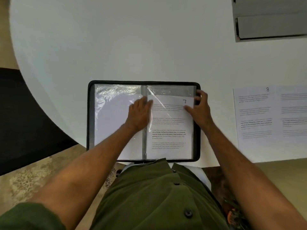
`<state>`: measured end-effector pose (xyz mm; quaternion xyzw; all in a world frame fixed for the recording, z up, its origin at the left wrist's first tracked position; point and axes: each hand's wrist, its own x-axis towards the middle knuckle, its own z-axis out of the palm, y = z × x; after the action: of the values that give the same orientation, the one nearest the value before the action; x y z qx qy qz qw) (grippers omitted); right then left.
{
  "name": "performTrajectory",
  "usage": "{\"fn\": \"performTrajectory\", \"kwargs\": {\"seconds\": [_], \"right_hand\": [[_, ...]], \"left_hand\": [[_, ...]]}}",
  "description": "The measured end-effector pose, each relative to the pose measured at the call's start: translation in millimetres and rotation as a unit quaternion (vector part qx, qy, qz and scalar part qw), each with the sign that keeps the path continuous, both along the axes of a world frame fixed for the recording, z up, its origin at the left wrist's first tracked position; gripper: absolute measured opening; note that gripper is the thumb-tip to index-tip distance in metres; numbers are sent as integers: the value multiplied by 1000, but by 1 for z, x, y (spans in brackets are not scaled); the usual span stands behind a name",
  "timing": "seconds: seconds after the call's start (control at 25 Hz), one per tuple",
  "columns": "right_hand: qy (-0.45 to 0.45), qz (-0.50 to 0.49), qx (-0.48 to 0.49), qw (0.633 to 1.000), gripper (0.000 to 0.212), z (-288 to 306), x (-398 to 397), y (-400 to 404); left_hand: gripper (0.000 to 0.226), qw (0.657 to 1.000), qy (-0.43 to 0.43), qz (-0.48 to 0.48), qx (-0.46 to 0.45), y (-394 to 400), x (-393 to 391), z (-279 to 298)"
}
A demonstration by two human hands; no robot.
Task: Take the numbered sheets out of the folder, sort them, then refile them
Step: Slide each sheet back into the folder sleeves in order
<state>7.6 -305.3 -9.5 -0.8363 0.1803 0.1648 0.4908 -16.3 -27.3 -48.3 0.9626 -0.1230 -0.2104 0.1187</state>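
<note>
A black folder [90, 113] with clear plastic sleeves lies open at the near edge of the white table. In its right sleeve sits a printed sheet marked 7 [169, 127]. The left sleeve [109, 117] shows a blank white page. My left hand [138, 113] lies flat across the spine, fingers straight, pressing on the sleeve. My right hand [199, 108] is at the right sleeve's upper right corner; its thumb lies on the sheet and its fingers curl over the sleeve's edge. A sheet marked 8 [255, 117] lies on the table to the right.
Another printed sheet [294, 112] lies beside the sheet marked 8, partly cut off by the frame. A grey stacked tray [269, 19] stands at the far right corner. A dark chair [25, 122] sits left of the round white table [116, 39].
</note>
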Motion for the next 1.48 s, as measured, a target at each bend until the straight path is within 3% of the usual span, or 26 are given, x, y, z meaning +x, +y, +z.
{"fn": "performTrajectory", "kwargs": {"seconds": [0.2, 0.32, 0.48, 0.6, 0.72, 0.88, 1.16, 1.24, 1.4, 1.48], "right_hand": [[134, 0, 32, 991, 54, -4, -52, -9], [215, 14, 68, 974, 32, 9, -68, -6], [228, 20, 108, 967, 22, 23, -79, 7], [219, -2, 164, 962, 13, 34, -77, 32], [209, 14, 228, 951, 25, 45, -76, 66], [216, 71, 263, 938, 35, 45, -80, 118], [250, 198, 243, 916, 47, 38, -87, 183], [247, 240, 222, 912, 53, 35, -88, 191], [253, 312, 197, 894, 44, 28, -91, 198], [255, 322, 189, 892, 44, 25, -93, 200]], "left_hand": [[63, 1000, -14, 21, -13, 8, -55, 7], [61, 998, 35, 35, -36, 4, -70, 16], [47, 982, 91, 117, -117, 3, -76, 13], [38, 926, 141, 251, -245, 4, -75, 18], [32, 836, 221, 364, -346, 15, -71, 32], [30, 757, 247, 421, -435, 37, -72, 53], [40, 695, 247, 509, -443, 88, -88, 59], [45, 695, 248, 524, -425, 100, -92, 57], [71, 679, 262, 548, -412, 120, -100, 50], [70, 671, 242, 574, -403, 120, -100, 53]]}}
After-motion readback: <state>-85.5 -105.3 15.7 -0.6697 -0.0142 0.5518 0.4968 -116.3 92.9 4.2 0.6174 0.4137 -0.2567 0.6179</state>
